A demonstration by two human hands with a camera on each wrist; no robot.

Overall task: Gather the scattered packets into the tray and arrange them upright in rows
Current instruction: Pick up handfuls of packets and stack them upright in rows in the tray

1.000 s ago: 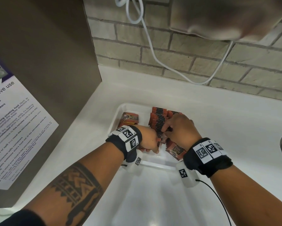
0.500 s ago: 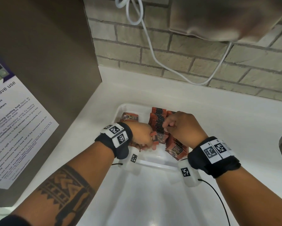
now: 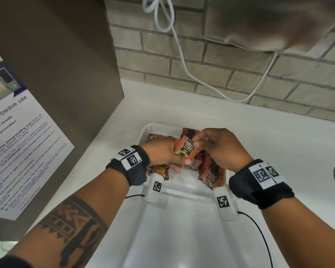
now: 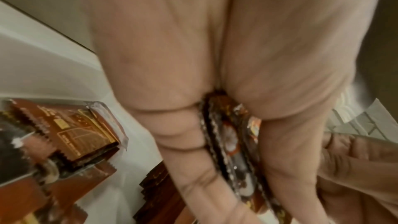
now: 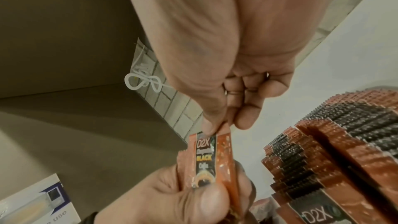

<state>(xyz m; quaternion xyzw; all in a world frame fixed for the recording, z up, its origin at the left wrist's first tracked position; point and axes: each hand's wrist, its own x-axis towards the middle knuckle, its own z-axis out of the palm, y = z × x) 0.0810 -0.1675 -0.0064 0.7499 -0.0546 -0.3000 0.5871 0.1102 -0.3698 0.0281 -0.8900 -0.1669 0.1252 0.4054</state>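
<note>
Head view: left hand (image 3: 163, 151) gripping a small stack of glossy, serrated-edged foil packets (image 3: 186, 149) above white plastic tray (image 3: 146, 130) on smooth bench (image 3: 278, 144), right hand (image 3: 220, 146) pinching the front packet's top edge, upright row (image 3: 211, 169) alongside

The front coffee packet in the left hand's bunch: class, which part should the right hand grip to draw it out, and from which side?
Grip the front coffee packet by its free top edge, coming from above. The left hand clamps the bunch's lower part, so only the top strip stands clear, where the right hand already pinches with thumb and fingertip.
</note>
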